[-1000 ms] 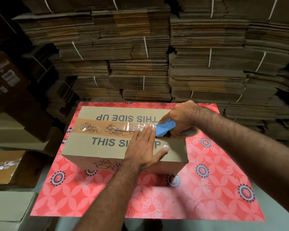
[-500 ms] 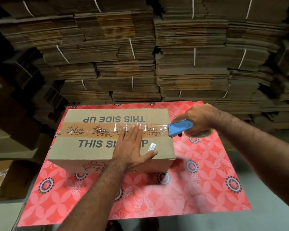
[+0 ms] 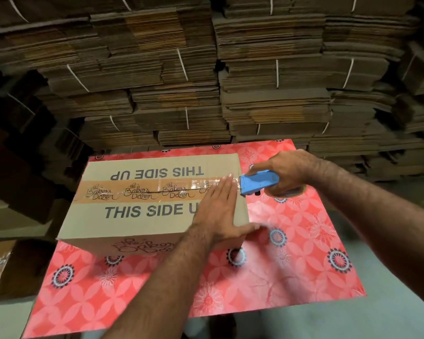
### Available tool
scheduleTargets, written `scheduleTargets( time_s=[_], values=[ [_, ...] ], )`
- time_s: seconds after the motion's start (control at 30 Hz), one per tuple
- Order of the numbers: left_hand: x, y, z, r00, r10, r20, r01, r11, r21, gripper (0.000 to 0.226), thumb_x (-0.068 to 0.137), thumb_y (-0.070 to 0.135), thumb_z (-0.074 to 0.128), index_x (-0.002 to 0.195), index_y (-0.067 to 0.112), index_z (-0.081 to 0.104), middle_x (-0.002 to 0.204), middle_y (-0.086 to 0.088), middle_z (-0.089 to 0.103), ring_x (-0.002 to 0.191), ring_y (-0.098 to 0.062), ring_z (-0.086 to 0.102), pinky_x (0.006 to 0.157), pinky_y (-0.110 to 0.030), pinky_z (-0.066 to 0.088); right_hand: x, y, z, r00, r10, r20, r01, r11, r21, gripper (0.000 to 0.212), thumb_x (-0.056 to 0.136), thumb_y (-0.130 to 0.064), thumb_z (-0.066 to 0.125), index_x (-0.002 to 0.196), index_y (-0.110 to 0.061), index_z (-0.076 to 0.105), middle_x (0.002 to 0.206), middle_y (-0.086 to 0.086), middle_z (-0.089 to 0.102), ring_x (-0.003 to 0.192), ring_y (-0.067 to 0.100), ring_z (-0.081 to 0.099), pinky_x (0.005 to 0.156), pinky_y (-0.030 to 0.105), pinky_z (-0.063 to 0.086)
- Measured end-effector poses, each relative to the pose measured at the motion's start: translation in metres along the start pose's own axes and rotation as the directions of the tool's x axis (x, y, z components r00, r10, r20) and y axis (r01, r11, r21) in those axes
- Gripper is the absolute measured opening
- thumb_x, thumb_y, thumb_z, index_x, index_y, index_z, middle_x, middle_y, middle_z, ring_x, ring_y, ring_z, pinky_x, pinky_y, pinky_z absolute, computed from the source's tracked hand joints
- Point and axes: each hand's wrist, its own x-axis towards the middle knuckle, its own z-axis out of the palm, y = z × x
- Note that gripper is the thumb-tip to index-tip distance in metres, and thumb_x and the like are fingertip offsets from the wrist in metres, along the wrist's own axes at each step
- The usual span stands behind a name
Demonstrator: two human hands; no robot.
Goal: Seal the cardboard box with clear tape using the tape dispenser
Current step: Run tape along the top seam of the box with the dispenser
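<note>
A closed cardboard box [image 3: 142, 216] printed "THIS SIDE UP" sits on a red flowered table [image 3: 291, 260]. An orange printed band runs along its top seam, and shiny clear tape [image 3: 181, 185] lies over it up to the right edge. My left hand [image 3: 218, 211] lies flat, fingers spread, on the box's right end, the thumb hooked over the near corner. My right hand [image 3: 289, 172] grips the blue tape dispenser [image 3: 258, 182] just past the box's right edge, its front end at the top corner. The tape roll [image 3: 288, 192] shows under my palm.
Tall stacks of flattened, strapped cardboard [image 3: 255, 81] fill the wall behind the table. More boxes [image 3: 0, 263] stand at the left. Grey floor [image 3: 389, 314] shows to the right and in front of the table.
The dispenser has travelled right along the seam and now sits off the box's right edge. My left hand slid right behind it to the box's end. The camera view shifted.
</note>
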Motion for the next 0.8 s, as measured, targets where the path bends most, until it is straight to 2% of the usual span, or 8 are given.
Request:
scheduleTargets(
  time_s=[0.13, 0.23, 0.43, 0.57, 0.7, 0.8],
  values=[
    [0.000, 0.000, 0.001, 1.000, 0.006, 0.005, -0.006, 0.999, 0.036, 0.123, 0.072, 0.091, 0.013, 0.156, 0.001, 0.001, 0.165, -0.017, -0.007, 0.153, -0.025, -0.008, 0.124, -0.043, 0.001, -0.010, 0.018, 0.023, 0.999, -0.026, -0.033, 0.030, 0.988, 0.151, 0.068, 0.084, -0.055, 0.062, 0.146, -0.045, 0.035, 0.116, 0.000, 0.066, 0.095, 0.022, 0.062, 0.079, 0.029, 0.046],
    [0.000, 0.001, 0.000, 1.000, 0.003, 0.014, -0.003, 0.999, 0.041, 0.125, 0.070, 0.091, 0.011, 0.156, 0.001, -0.001, 0.165, -0.016, -0.009, 0.153, -0.024, -0.009, 0.124, -0.044, 0.001, -0.019, 0.032, 0.040, 1.000, 0.009, -0.019, -0.005, 0.979, 0.203, 0.070, 0.081, -0.060, 0.060, 0.144, -0.051, 0.030, 0.117, -0.001, 0.066, 0.095, 0.020, 0.061, 0.081, 0.032, 0.051],
    [0.002, -0.001, 0.002, 1.000, -0.008, 0.019, 0.008, 1.000, 0.022, 0.125, 0.072, 0.092, 0.016, 0.156, 0.002, -0.002, 0.165, -0.014, -0.010, 0.153, -0.023, -0.010, 0.123, -0.044, 0.002, -0.018, 0.033, 0.053, 1.000, 0.023, -0.016, -0.020, 0.989, 0.146, 0.070, 0.083, -0.063, 0.057, 0.145, -0.052, 0.027, 0.116, -0.003, 0.064, 0.097, 0.019, 0.061, 0.073, 0.029, 0.044],
    [0.003, -0.001, 0.003, 1.000, -0.006, 0.017, 0.006, 1.000, 0.011, 0.124, 0.073, 0.093, 0.016, 0.156, 0.003, -0.002, 0.165, -0.014, -0.012, 0.153, -0.024, -0.010, 0.124, -0.045, 0.003, -0.010, 0.026, 0.062, 0.999, 0.027, -0.033, -0.022, 0.989, 0.148, 0.070, 0.082, -0.062, 0.057, 0.144, -0.052, 0.026, 0.116, -0.003, 0.065, 0.095, 0.020, 0.061, 0.076, 0.032, 0.050],
    [0.003, -0.001, 0.000, 1.000, 0.006, 0.005, -0.006, 1.000, 0.012, 0.123, 0.073, 0.093, 0.014, 0.157, 0.003, 0.002, 0.165, -0.014, -0.009, 0.153, -0.025, -0.007, 0.123, -0.046, 0.003, -0.001, 0.017, 0.067, 0.999, 0.038, -0.030, -0.033, 0.988, 0.148, 0.068, 0.076, -0.063, 0.054, 0.138, -0.055, 0.026, 0.104, -0.005, 0.066, 0.084, 0.019, 0.059, 0.074, 0.040, 0.056],
    [0.006, -0.001, -0.002, 0.995, 0.094, -0.021, -0.093, 0.995, 0.025, 0.114, 0.080, 0.086, 0.021, 0.157, 0.003, 0.008, 0.166, -0.014, -0.001, 0.153, -0.024, -0.003, 0.124, -0.044, 0.000, 0.000, 0.013, 0.063, 0.998, 0.045, -0.035, -0.040, 0.990, 0.135, 0.065, 0.077, -0.060, 0.055, 0.135, -0.054, 0.029, 0.098, -0.007, 0.064, 0.081, 0.019, 0.058, 0.071, 0.040, 0.056]
  ],
)
